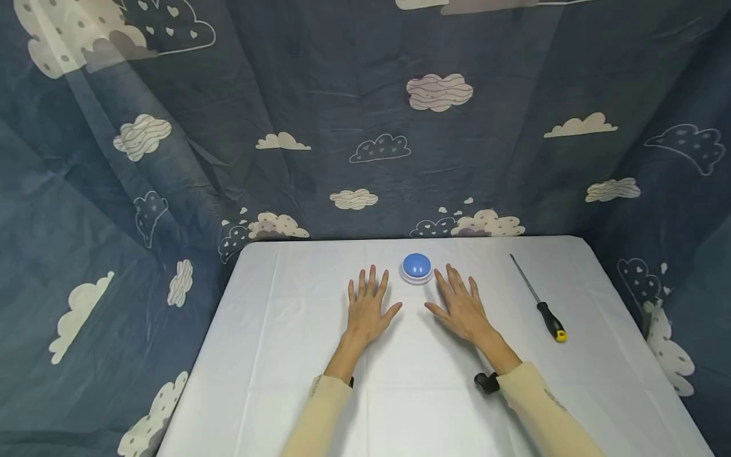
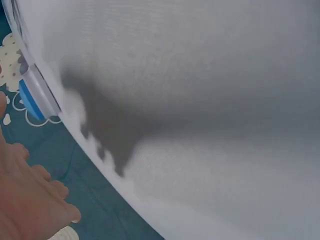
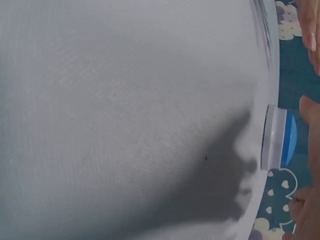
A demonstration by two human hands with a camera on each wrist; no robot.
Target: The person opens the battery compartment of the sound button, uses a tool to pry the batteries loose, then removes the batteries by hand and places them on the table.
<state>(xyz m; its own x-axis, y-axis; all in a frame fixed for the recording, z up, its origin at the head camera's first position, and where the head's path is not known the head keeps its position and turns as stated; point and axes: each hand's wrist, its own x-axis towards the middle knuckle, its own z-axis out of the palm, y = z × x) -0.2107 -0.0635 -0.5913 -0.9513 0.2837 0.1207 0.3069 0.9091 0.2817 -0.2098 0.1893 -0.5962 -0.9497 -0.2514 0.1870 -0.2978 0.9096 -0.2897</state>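
Observation:
A round push button (image 1: 417, 266) with a blue dome and a white base sits toward the back of the white table. My left hand (image 1: 367, 312) hovers to its left and nearer to me, fingers spread and holding nothing. Just right of the button, my right hand (image 1: 461, 306) is spread the same way, its index fingertip close beside the base in the head view. In the left wrist view the button (image 2: 39, 95) shows side-on beyond the left hand (image 2: 35, 195). The right wrist view also has the button (image 3: 278, 137) in profile, near the right hand (image 3: 311, 150).
On the right part of the table (image 1: 308, 317) lies a screwdriver (image 1: 552, 322) with a black and yellow handle, its shaft pointing away from me. Dark blue cloth (image 1: 354, 95) with printed clouds hangs behind the table and along both sides. Hand shadows fall on the tabletop.

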